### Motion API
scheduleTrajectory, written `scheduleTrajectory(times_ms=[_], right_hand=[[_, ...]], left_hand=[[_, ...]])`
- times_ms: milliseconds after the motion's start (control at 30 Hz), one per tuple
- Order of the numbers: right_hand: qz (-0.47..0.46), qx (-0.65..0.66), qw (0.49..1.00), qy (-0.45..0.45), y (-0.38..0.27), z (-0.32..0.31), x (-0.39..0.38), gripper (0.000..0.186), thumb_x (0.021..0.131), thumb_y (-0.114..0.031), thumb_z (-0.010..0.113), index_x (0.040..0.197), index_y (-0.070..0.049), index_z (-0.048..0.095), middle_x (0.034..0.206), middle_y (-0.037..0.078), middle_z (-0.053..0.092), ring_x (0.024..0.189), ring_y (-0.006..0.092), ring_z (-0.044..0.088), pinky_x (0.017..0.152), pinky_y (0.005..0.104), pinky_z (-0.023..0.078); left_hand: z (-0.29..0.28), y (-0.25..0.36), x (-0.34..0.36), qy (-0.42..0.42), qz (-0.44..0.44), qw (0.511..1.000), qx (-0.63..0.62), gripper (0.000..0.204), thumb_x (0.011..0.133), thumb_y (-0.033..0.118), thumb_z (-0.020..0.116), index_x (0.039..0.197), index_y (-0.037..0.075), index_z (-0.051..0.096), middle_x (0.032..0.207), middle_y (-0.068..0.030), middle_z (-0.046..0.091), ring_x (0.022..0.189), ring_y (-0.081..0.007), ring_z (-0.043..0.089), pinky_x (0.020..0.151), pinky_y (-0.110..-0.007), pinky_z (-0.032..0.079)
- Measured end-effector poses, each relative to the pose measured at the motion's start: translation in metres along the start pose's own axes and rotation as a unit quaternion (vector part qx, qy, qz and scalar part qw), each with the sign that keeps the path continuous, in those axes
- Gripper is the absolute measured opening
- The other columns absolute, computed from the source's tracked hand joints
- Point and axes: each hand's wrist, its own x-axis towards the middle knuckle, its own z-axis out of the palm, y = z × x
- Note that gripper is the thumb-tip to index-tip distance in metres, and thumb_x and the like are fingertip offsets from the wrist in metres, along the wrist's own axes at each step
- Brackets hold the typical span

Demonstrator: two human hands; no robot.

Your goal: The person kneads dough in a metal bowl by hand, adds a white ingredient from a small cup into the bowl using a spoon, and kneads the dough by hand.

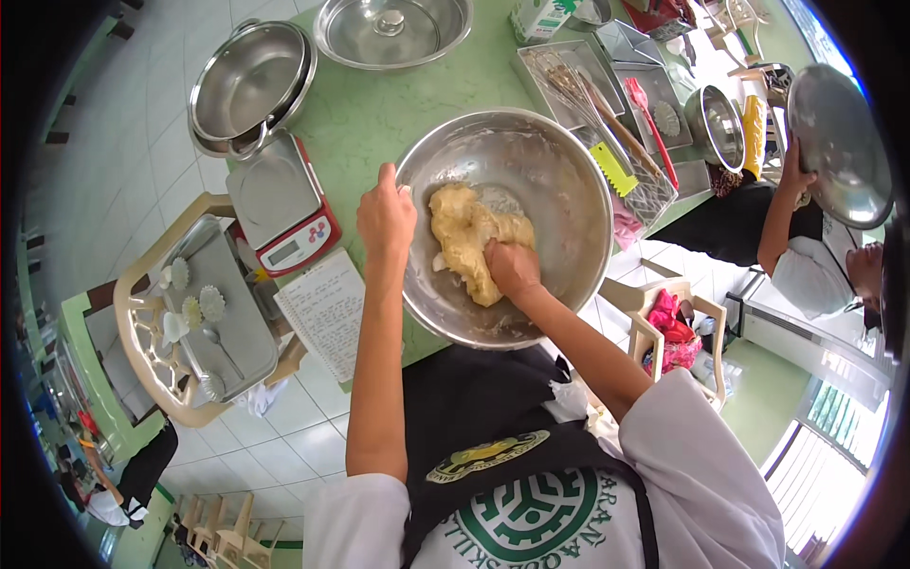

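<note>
A large steel mixing bowl (569,204) stands at the front of the green table, with a lumpy mass of pale yellow dough (462,223) in it. My left hand (386,213) is closed on the bowl's left rim. My right hand (510,268) is in the bowl, its curled fingers pressed into the dough and partly hidden by it. Left of the bowl are a red digital scale (294,242) with a steel platform and a handwritten sheet (320,318).
Steel pans (242,85) and a lid (389,52) sit behind. Trays with whisks (550,71), a red utensil (654,133) and a yellow scraper (611,169) lie right. A chair (130,332) holds a tray at left. A co-worker (810,266) holds a round metal piece at right.
</note>
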Motion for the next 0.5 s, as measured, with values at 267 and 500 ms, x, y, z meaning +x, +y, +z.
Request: scheduleTrajectory(times_ms=[267, 500], right_hand=[[-0.072, -0.080, 0.994, -0.029, -0.013, 0.018, 0.066, 0.023, 0.080, -0.022, 0.056, 0.070, -0.006, 0.068, 0.068, 0.016, 0.065, 0.061, 0.0317, 0.064, 0.053, 0.0398, 0.049], [-0.159, -0.004, 0.944, -0.290, -0.026, -0.056, 0.117, 0.015, 0.073, -0.018, 0.060, 0.070, -0.005, 0.069, 0.069, 0.018, 0.064, 0.067, 0.0324, 0.065, 0.059, 0.0407, 0.050]], left_hand=[[-0.004, 0.004, 0.001, -0.027, 0.006, 0.999, -0.016, 0.024, 0.082, 0.011, 0.061, 0.102, 0.005, 0.049, 0.076, -0.0220, 0.064, 0.075, -0.0415, 0.062, 0.063, -0.049, 0.049], [-0.004, -0.014, 0.011, -0.018, 0.019, 0.999, -0.022, 0.029, 0.081, 0.009, 0.062, 0.108, 0.004, 0.051, 0.077, -0.0238, 0.063, 0.078, -0.0424, 0.062, 0.066, -0.050, 0.048]])
